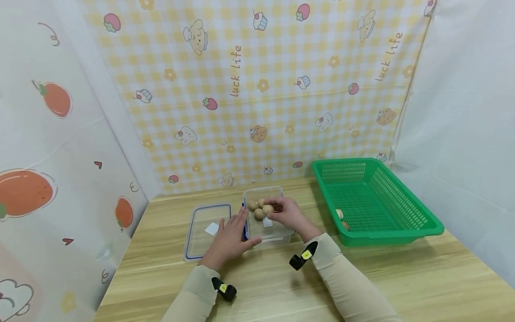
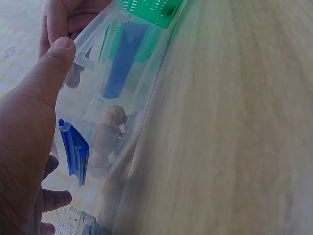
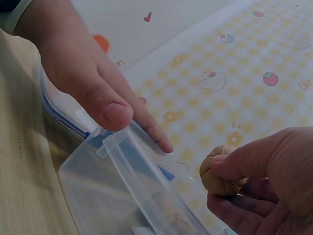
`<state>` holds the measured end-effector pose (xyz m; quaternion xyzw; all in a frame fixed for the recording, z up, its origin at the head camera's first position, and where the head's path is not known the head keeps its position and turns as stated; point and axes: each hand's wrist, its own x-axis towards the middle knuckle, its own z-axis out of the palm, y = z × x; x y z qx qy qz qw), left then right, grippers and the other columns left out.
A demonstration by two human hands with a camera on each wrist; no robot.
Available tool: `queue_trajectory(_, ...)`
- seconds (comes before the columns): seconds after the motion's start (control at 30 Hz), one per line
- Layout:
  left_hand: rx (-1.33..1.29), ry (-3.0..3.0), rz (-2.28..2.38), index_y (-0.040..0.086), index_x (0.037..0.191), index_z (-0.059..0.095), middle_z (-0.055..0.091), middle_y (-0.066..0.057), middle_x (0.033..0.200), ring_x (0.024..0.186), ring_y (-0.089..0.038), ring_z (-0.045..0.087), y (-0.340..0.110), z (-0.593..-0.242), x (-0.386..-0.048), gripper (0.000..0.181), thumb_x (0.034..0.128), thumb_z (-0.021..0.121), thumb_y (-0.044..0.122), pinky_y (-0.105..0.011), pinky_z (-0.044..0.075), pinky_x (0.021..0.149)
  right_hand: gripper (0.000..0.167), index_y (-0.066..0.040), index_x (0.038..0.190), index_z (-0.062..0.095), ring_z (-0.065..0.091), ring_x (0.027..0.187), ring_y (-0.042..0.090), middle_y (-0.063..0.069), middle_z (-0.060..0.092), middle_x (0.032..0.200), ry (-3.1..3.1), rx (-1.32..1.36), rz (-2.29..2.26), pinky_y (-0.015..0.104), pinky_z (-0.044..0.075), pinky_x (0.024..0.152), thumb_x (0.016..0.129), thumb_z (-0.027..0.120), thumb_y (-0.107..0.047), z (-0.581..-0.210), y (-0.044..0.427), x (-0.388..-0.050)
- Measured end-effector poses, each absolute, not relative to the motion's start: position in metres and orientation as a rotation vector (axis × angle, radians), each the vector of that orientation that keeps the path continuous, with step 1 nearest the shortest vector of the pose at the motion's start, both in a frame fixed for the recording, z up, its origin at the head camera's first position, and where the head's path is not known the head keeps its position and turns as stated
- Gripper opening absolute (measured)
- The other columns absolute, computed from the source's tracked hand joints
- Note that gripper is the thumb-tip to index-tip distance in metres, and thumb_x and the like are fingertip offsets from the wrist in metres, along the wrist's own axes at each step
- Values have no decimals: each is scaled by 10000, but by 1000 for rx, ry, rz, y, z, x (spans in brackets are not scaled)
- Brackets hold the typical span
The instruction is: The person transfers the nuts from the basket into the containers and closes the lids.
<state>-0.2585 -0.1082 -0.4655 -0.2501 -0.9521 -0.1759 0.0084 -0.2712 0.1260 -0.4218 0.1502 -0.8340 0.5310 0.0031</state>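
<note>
My right hand (image 1: 290, 215) pinches a tan, wrinkled walnut (image 3: 220, 178) between thumb and fingers, above a clear plastic container (image 1: 269, 237) with blue clips. Inside that container lie several more walnuts (image 1: 259, 214), grouped toward its far left. My left hand (image 1: 228, 241) rests along the container's left side, fingers extended and thumb (image 2: 61, 54) near the rim; it holds nothing. Beneath and beside the left hand, a clear lid (image 1: 197, 250) with a blue seal lies flat on the table.
To the right stands a green plastic basket (image 1: 402, 235), with a pale piece (image 1: 339, 213) and a reddish-brown piece (image 1: 345, 226) near its left wall. White paper squares show on the lid and container. A patterned cloth (image 1: 257, 107) hangs behind the wooden table (image 1: 265, 281).
</note>
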Motion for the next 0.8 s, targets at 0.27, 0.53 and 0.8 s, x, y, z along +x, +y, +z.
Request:
queue_trajectory(0.27,-775,-2975,-529,134,1638,156,99,-37,1697,1503,-370,267,-108,-465,-258,1063,881,430,828,-663,80,1187,395,31,1303,647,635,1172,341,185,622,1344,-2590,524,1700,396,562,918,911,692,52,-433,112,-281)
queue_trajectory(0.53,-775,-2965,-521,133,1636,176,124,-48,1695,1497,-369,283,-107,-466,-259,1067,874,431,835,-665,93,1185,392,43,1287,655,638,1163,361,203,614,1345,-2630,572,1638,410,558,930,899,710,50,-438,100,-287)
queue_trajectory(0.8,-779,-2951,-533,117,1630,198,153,-73,1690,1489,-377,300,-107,-462,-256,1052,883,456,812,-676,118,1175,420,35,1321,631,629,1175,381,233,619,1327,-2657,577,1669,440,552,942,907,695,46,-438,97,-284)
